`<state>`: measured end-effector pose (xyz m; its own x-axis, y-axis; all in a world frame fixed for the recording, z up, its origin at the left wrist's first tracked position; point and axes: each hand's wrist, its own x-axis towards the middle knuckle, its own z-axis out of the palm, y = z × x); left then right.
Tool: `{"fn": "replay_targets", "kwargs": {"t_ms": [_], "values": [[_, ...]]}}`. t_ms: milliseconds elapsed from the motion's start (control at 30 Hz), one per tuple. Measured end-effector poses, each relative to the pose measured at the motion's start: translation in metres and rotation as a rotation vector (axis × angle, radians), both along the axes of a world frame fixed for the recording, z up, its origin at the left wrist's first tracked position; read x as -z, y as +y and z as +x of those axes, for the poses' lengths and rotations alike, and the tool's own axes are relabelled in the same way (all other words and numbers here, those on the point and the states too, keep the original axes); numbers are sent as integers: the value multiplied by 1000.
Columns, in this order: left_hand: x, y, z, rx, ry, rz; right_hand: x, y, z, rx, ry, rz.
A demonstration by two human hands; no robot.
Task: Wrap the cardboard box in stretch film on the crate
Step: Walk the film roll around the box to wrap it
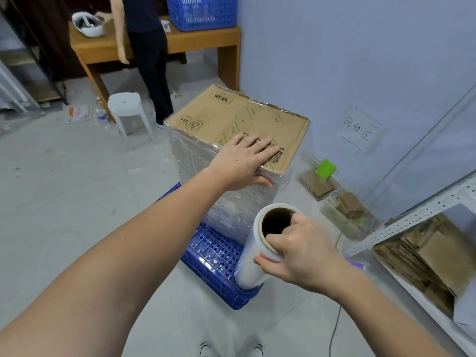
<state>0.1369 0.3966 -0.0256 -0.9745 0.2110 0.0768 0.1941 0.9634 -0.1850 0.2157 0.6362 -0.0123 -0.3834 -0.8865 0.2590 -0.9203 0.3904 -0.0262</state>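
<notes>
Left hand [242, 161] flat on "SEAL"-taped cardboard box [231, 117]; right hand [298, 251] grips film roll [260, 256].

A white stool [125, 104] stands near a wooden table [206, 38] bearing what looks like a helmet [88, 24].

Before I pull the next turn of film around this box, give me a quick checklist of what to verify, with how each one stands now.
1. Left hand steadying the cardboard box: ok, fingers flat on top, thumb on the side.
2. Right hand holding the film roll: ok, fingers hooked in the core.
3. Box seated on the blue crate: ok, upright.
4. Sides covered with film: ok on the visible sides; far sides cannot tell.
5. Top covered: not ok, cardboard mostly bare.
6. Film unbroken between roll and box: cannot tell.
</notes>
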Motion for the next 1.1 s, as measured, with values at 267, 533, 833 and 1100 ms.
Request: {"fn": "replay_targets", "kwargs": {"t_ms": [267,533,833,1100], "values": [[-1,4,1,-11,-14,6,-2,-10,4,-29,-2,208],[0,6,1,-5,-6,9,-14,-3,29,151,-176,205],[-3,9,3,-21,-44,43,-35,-25,41,300,-157,329],[-12,-2,-11,59,-141,83,-37,-63,69,730,-288,308]]}}
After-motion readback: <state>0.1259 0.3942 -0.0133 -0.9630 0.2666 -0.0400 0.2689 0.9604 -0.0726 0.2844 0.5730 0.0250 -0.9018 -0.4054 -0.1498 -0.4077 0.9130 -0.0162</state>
